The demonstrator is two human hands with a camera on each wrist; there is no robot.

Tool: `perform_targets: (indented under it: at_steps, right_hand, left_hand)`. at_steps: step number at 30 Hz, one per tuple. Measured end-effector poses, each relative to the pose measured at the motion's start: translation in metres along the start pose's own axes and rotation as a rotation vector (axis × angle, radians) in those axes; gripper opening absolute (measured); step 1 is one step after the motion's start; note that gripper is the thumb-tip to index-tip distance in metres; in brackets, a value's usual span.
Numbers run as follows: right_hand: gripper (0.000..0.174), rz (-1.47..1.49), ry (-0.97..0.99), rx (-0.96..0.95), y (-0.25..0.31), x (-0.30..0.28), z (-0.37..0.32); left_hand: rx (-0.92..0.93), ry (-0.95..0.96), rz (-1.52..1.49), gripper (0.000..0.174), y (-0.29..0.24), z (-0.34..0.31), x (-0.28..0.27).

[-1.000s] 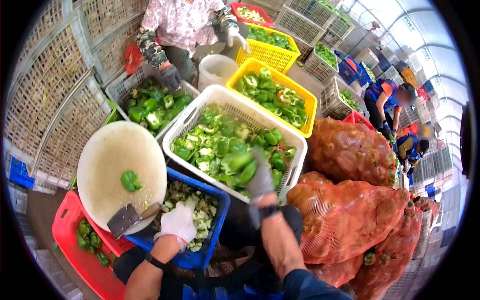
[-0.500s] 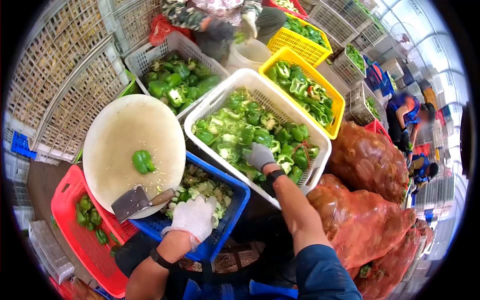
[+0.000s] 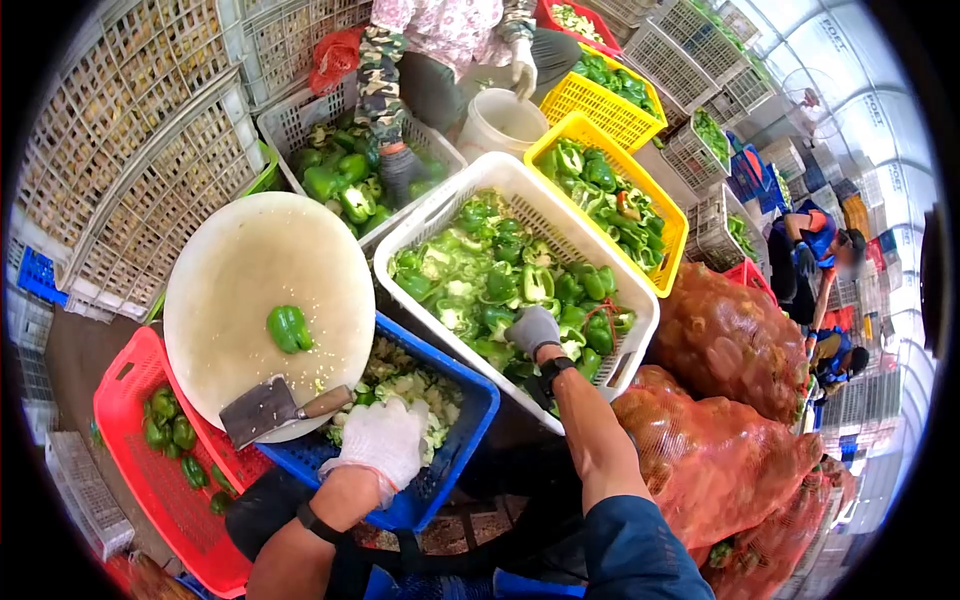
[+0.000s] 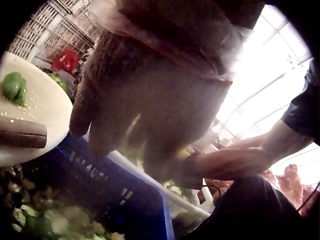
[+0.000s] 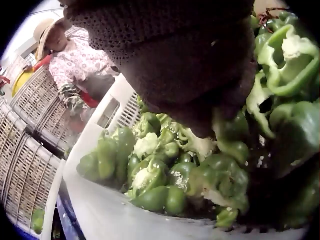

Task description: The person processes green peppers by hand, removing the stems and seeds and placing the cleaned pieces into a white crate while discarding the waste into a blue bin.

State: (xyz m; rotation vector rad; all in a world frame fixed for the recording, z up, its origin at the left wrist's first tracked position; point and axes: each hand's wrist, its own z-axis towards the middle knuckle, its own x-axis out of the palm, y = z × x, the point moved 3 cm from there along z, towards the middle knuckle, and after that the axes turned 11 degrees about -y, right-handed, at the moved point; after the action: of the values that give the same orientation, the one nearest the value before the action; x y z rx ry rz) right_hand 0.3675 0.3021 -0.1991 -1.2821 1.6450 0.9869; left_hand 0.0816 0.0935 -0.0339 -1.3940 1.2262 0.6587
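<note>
My right hand (image 3: 535, 332), in a grey glove, reaches down among halved green peppers (image 3: 500, 278) in the white crate (image 3: 640, 340). In the right wrist view its dark fingers point down onto pepper pieces (image 5: 220, 182); the fingertips are hidden, so I cannot tell whether they grip one. My left hand (image 3: 382, 445), white-gloved with loose fingers, is over the blue crate (image 3: 485, 400) of pale pepper cores (image 3: 435, 395). Left of it, one whole green pepper (image 3: 289, 329) sits on a round cutting board (image 3: 240, 240), and a cleaver (image 3: 262, 408) lies at the board's near edge.
Left, a red crate (image 3: 130, 430) holds a few peppers. Red mesh sacks (image 3: 720, 460) bulge at right. Beyond the white crate stand a yellow crate (image 3: 670, 235), a grey crate (image 3: 290, 150) and a white bucket (image 3: 500, 120). A person (image 3: 450, 40) sits opposite, one hand in the grey crate.
My right hand, blurred above the peppers earlier, has come down into the white crate. The left hand has stayed over the blue crate. The opposite person's dark-gloved hand has returned to the grey crate.
</note>
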Motion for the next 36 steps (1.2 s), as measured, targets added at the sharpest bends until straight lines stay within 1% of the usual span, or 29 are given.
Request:
perform_targets:
  at_steps: [2,4,6,7,9,10,11,14,15,16,18,19,22,23,26,27,28,30,31,32,34,36]
  right_hand:
    - [0.037,0.003,-0.064,0.016,-0.006,-0.003,-0.004]
    - [0.036,0.065,-0.098,-0.015,-0.012,-0.013,-0.005]
    - [0.035,0.097,-0.12,-0.017,-0.018,-0.023,-0.005]
    - [0.033,0.193,-0.225,-0.089,-0.016,-0.029,-0.002]
    - [0.031,0.34,-0.198,-0.117,-0.004,-0.049,-0.013]
    - [0.031,0.289,-0.222,-0.179,0.006,-0.06,-0.024]
    - [0.031,0.237,-0.249,-0.24,0.018,-0.074,-0.037]
    - [0.029,0.483,-0.325,-0.145,0.014,-0.073,-0.037]
    - [0.027,0.515,-0.33,-0.12,0.01,-0.07,-0.034]
    - [0.028,0.491,-0.33,-0.133,0.008,-0.064,-0.032]
    - [0.028,0.434,-0.321,-0.163,0.006,-0.052,-0.031]
    - [0.03,0.384,-0.282,-0.159,0.006,-0.037,-0.022]
    - [0.033,0.321,-0.274,-0.118,0.014,-0.01,-0.01]
    - [0.035,0.277,-0.232,-0.094,0.027,-0.014,-0.016]
    - [0.04,0.289,-0.132,-0.187,0.054,0.01,-0.008]
    - [0.048,0.3,-0.122,-0.219,0.062,0.027,0.002]
    - [0.051,0.285,-0.11,-0.207,0.065,0.043,0.009]
    - [0.057,0.258,-0.087,-0.192,0.081,0.056,0.017]
    - [0.062,0.34,0.002,-0.158,0.084,0.057,0.028]
    - [0.06,0.249,0.069,-0.148,0.091,0.046,0.032]
    - [0.06,0.138,0.049,-0.175,0.102,0.033,0.025]
    - [0.059,0.213,0.096,-0.198,0.096,0.03,0.026]
  left_hand:
    - [-0.018,-0.022,-0.003,0.04,-0.002,-0.001,-0.004]
    - [-0.045,-0.041,-0.033,0.045,-0.001,-0.001,-0.01]
    - [-0.106,-0.089,-0.078,0.051,0.001,-0.001,-0.015]
    - [-0.138,-0.116,-0.102,0.055,0.002,0.0,-0.017]
    - [-0.126,-0.261,-0.147,0.055,0.006,0.001,-0.018]
    - [-0.121,-0.327,-0.167,0.056,0.007,-0.001,-0.019]
    - [-0.172,-0.297,-0.224,0.055,0.006,0.003,-0.024]
    - [-0.193,-0.249,-0.169,0.055,0.011,0.005,-0.022]
    - [-0.187,-0.281,-0.161,0.052,0.007,-0.001,-0.026]
    - [-0.164,-0.293,-0.161,0.051,0.006,-0.005,-0.026]
    - [-0.129,-0.311,-0.168,0.049,0.008,-0.012,-0.024]
    - [-0.135,-0.304,-0.149,0.048,0.009,-0.014,-0.023]
    - [-0.152,-0.282,-0.11,0.047,0.013,-0.014,-0.028]
    - [-0.154,-0.267,-0.11,0.047,0.011,-0.013,-0.031]
    - [-0.15,-0.241,-0.138,0.046,0.014,-0.009,-0.031]
    - [-0.145,-0.235,-0.149,0.046,0.015,-0.008,-0.029]
    - [-0.14,-0.224,-0.142,0.046,0.015,-0.007,-0.028]
    - [-0.134,-0.21,-0.125,0.047,0.015,-0.005,-0.027]
    - [-0.143,-0.202,-0.124,0.053,0.016,-0.005,-0.024]
    - [-0.141,-0.177,-0.129,0.056,0.016,-0.006,-0.022]
    - [-0.13,-0.139,-0.133,0.061,0.018,-0.006,-0.02]
    - [-0.132,-0.119,-0.12,0.063,0.018,-0.005,-0.019]
